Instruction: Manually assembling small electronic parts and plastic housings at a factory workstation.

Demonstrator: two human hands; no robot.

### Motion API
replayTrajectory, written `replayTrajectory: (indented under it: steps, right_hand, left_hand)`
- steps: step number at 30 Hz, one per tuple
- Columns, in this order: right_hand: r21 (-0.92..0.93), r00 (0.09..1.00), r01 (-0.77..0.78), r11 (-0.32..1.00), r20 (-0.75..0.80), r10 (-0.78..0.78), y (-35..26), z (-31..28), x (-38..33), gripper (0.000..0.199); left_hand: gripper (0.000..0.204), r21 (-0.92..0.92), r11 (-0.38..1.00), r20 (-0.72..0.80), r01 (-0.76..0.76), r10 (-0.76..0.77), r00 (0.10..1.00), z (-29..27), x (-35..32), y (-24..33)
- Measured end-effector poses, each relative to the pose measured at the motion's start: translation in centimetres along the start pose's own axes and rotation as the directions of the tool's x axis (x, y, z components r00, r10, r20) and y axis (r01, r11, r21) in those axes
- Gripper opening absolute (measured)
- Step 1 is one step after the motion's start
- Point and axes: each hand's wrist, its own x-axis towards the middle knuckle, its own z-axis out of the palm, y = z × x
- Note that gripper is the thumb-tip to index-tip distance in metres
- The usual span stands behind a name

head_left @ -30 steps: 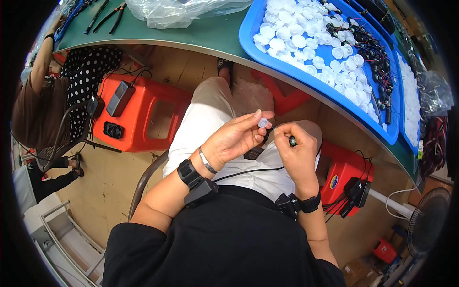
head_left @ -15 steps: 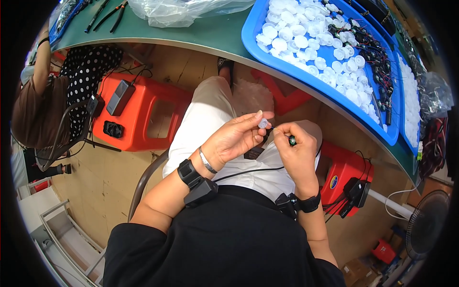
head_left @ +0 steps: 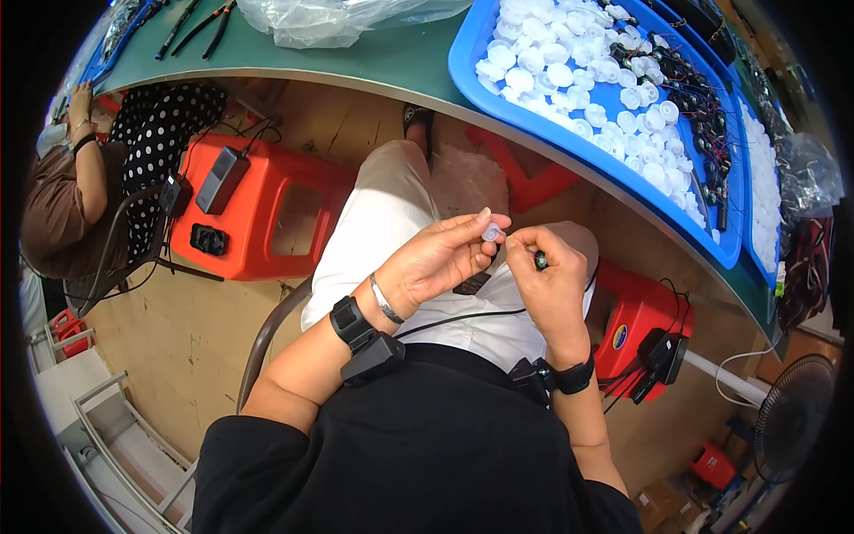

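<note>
Over my lap, my left hand [head_left: 445, 258] pinches a small translucent white plastic cap [head_left: 491, 232] between thumb and fingertips. Close beside it, my right hand [head_left: 551, 276] is closed around a small dark round part with a green face [head_left: 540, 261]. Its thumb and forefinger meet right next to the cap; whether they pinch a thin wire there is too small to tell. Ahead on the right, a blue tray [head_left: 569, 133] carries many similar white caps [head_left: 559, 76] and a row of dark wired parts [head_left: 712, 142].
A green table [head_left: 391, 67] bears pliers [head_left: 213, 31] and a clear plastic bag [head_left: 329, 22]. Red stools [head_left: 258, 196] with black boxes and cables stand at my left and right. Another person [head_left: 71, 205] sits at far left. A fan [head_left: 794, 418] stands at lower right.
My right hand has shifted slightly left, nearer the cap, which remains in my left hand. The other person's arm at far left has moved, the hand now at the table's edge.
</note>
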Motion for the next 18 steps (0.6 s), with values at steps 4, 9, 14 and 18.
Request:
replayTrajectory:
  steps: [4,9,14,18]
  right_hand:
    - [0.03,1.0,-0.01,0.999,-0.008,0.01,-0.08,0.2,-0.01,0.002]
    - [0.008,1.0,-0.012,1.0,0.013,0.012,0.36,0.6,-0.13,0.005]
    - [-0.028,0.999,0.031,0.999,0.022,-0.031,0.7,0.4,-0.11,0.009]
    - [-0.043,0.994,-0.023,0.999,0.102,0.028,0.52,-0.06,-0.17,0.009]
  left_hand:
    - [0.03,0.006,1.0,0.002,-0.001,0.001,1.0,0.02,0.13,-0.34]
    - [0.03,0.0,1.0,0.027,-0.012,0.012,1.0,-0.18,0.17,-0.69]
    - [0.026,0.014,0.999,-0.022,-0.047,0.047,0.999,0.41,-0.04,-0.2]
    - [0.029,0.084,0.996,0.002,-0.038,0.038,0.999,0.03,-0.02,-0.25]
